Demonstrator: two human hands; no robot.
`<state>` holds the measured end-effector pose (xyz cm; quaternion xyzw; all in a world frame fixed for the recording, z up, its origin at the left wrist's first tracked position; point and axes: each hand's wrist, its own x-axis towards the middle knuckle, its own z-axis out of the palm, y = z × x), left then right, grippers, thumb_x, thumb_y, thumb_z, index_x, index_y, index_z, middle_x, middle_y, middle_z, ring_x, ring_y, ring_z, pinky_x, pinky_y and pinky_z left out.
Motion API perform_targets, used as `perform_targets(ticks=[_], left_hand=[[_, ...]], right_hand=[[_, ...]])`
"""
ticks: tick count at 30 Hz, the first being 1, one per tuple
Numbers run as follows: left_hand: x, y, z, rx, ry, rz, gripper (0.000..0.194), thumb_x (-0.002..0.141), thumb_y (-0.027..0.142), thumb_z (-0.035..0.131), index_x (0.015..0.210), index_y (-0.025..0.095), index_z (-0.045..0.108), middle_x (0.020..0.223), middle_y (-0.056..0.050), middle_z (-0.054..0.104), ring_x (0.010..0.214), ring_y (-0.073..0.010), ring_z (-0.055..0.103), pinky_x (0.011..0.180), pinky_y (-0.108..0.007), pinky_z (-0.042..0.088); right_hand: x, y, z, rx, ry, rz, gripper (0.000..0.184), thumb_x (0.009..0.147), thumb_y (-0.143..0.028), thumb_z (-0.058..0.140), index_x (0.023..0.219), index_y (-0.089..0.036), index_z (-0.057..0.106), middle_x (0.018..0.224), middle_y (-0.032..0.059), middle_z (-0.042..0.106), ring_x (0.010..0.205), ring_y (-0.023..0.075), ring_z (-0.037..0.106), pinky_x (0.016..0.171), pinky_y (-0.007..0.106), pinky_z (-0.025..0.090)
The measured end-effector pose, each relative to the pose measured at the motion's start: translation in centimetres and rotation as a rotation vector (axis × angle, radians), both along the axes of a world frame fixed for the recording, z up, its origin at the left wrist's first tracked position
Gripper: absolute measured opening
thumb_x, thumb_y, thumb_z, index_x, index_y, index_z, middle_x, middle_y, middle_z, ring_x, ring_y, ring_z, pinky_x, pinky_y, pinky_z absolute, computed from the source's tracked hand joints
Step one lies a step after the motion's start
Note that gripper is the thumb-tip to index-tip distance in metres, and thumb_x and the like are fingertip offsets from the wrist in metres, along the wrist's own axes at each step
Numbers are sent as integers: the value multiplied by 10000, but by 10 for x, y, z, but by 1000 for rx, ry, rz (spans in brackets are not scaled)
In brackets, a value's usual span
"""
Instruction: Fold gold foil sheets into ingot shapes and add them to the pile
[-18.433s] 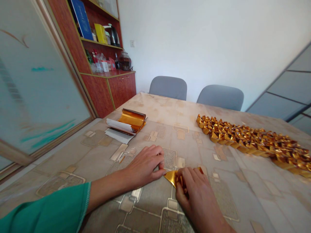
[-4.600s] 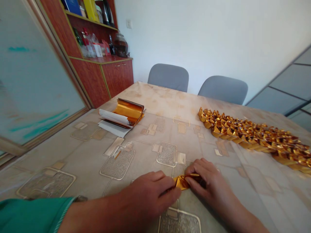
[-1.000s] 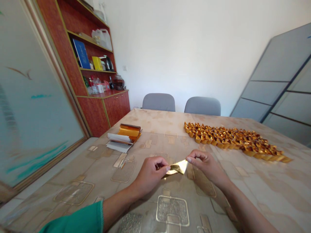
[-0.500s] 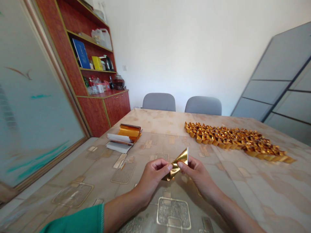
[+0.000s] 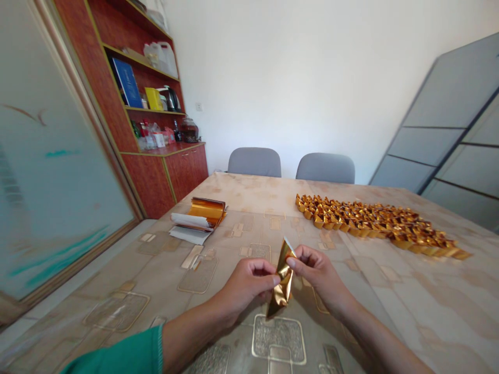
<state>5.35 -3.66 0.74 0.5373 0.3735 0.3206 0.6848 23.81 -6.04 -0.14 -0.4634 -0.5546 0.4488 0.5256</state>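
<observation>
A narrow piece of gold foil [image 5: 284, 280] hangs creased and tilted above the table, its lower tip pointing down toward the tabletop. My left hand [image 5: 249, 284] and my right hand [image 5: 315, 271] pinch it from either side, fingertips on the foil near its top. Both hands are lifted off the table. Behind them to the left lies a curled stack of gold foil sheets [image 5: 206, 212] on white paper [image 5: 186, 229]. Far right, a broad band of several folded gold foil ingots [image 5: 374, 223] lies in rows.
The patterned beige tablecloth [image 5: 117, 311] covers the table. Two grey chairs [image 5: 254, 162] stand beyond it. A red wooden cabinet [image 5: 156, 182] with shelves of bottles stands at the left, by a frosted glass door [image 5: 58, 156]. Grey panels lean at the right.
The foil has swung from lying sideways between my fingers to hanging nearly upright. Earlier my hands worked it down on the table; now both hold it raised.
</observation>
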Motion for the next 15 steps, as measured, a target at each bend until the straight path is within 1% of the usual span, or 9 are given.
perform_targets(ticks=[2, 5, 7, 10, 12, 15], left_hand=[[0, -1, 0, -43, -7, -29, 227, 617, 304, 774, 668, 139, 627, 578, 23, 573, 533, -94, 468, 549, -238, 334], [1, -1, -1, -90, -26, -53, 217, 610, 278, 772, 670, 139, 618, 594, 11, 595, 518, -90, 472, 538, -234, 343], [2, -1, -1, -102, -58, -26, 219, 625, 280, 777, 673, 141, 615, 587, 14, 589, 516, -88, 470, 532, -228, 343], [1, -1, -2, -84, -138, 64, 232, 636, 289, 800, 675, 137, 630, 608, 16, 587, 558, -90, 487, 551, -216, 368], [1, 0, -3, -70, -190, 108, 228, 632, 282, 813, 690, 130, 653, 656, 7, 605, 605, -94, 507, 572, -208, 389], [1, 1, -5, -71, -215, 113, 215, 646, 273, 815, 708, 127, 670, 691, 0, 615, 641, -101, 523, 583, -205, 402]], right_hand=[[1, 0, -2, 16, -13, -15, 368, 774, -530, 740, 658, -222, 575, 595, -31, 515, 557, 129, 418, 557, 269, 347], [2, 0, -1, 11, -18, 11, 370, 773, -538, 740, 670, -217, 589, 617, -22, 523, 579, 138, 431, 573, 280, 350], [1, -2, 1, 2, -18, 41, 378, 800, -572, 699, 714, -215, 612, 668, -1, 550, 626, 155, 467, 604, 295, 372], [-3, -3, 2, -19, -20, 96, 394, 793, -599, 696, 785, -211, 625, 706, 15, 565, 653, 167, 483, 608, 304, 379], [-6, -4, 0, -34, -11, 129, 391, 770, -576, 733, 757, -209, 602, 664, -4, 534, 610, 149, 449, 576, 291, 356], [-8, -4, -3, -6, -12, 137, 396, 786, -540, 729, 673, -208, 544, 610, -34, 474, 576, 125, 400, 562, 277, 329]])
